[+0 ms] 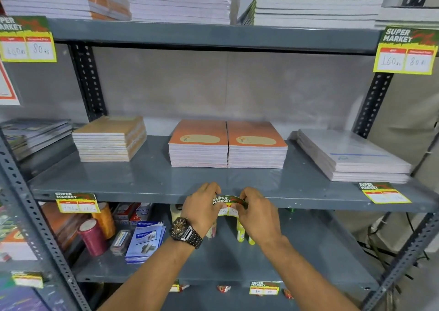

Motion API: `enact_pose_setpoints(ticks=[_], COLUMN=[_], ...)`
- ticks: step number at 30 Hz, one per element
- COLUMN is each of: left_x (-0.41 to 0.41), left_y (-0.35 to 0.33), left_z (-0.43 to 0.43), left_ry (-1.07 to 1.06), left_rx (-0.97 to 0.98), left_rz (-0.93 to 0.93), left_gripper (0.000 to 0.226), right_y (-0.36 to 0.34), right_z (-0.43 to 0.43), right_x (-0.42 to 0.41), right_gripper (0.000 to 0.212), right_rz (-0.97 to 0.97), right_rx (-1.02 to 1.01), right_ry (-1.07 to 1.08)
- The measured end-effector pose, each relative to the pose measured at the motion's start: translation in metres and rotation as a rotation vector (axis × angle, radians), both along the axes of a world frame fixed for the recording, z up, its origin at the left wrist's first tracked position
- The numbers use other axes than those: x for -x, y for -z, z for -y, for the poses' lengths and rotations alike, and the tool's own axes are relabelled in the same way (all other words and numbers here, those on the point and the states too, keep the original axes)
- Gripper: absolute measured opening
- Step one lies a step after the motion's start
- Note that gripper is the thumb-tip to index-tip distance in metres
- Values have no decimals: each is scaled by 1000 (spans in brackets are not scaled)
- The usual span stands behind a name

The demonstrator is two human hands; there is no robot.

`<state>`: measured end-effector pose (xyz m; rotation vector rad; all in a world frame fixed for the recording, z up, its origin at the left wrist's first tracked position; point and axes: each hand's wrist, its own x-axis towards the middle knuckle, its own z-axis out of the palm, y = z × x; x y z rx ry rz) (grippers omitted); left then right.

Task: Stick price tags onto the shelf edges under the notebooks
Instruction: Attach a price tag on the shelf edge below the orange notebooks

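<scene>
While both hands pinch a bowed green-and-yellow "SUPER MARKET" paper price tag (228, 205) against the front edge of the grey metal middle shelf (152, 197), right under the two orange-covered notebook stacks (227, 144), the job looks roughly half done to me. The left hand (202, 207) and right hand (257, 209) each have their fingers closed on one end of it, and it's curved outward, so not pressed flat yet. Same-style tags already sit at the left end (76, 202) and right end (384, 193) of this edge, plus two on the top shelf edge (213, 36), so this middle spot seems the main one left here.
</scene>
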<state>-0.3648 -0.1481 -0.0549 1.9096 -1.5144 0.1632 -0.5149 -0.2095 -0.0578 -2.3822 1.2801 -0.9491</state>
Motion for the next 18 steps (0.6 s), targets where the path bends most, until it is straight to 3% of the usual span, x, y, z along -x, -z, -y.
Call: enact_pose_setpoints(ticks=[5,12,18], left_x=[-9,-23,-37], left_y=[-5,2,6], left_z=[0,-4,-5], left_ry=[-104,-63,17], left_rx=[20,8,10], left_rz=[268,379,448], left_gripper=[35,26,28], right_y=[-3,-2,-4], right_z=[8,6,15], right_x=[-1,-17,-8], right_gripper=[25,54,41], right_rz=[-144,-238,-232], right_rx=[198,234,224], right_ry=[52,117,26])
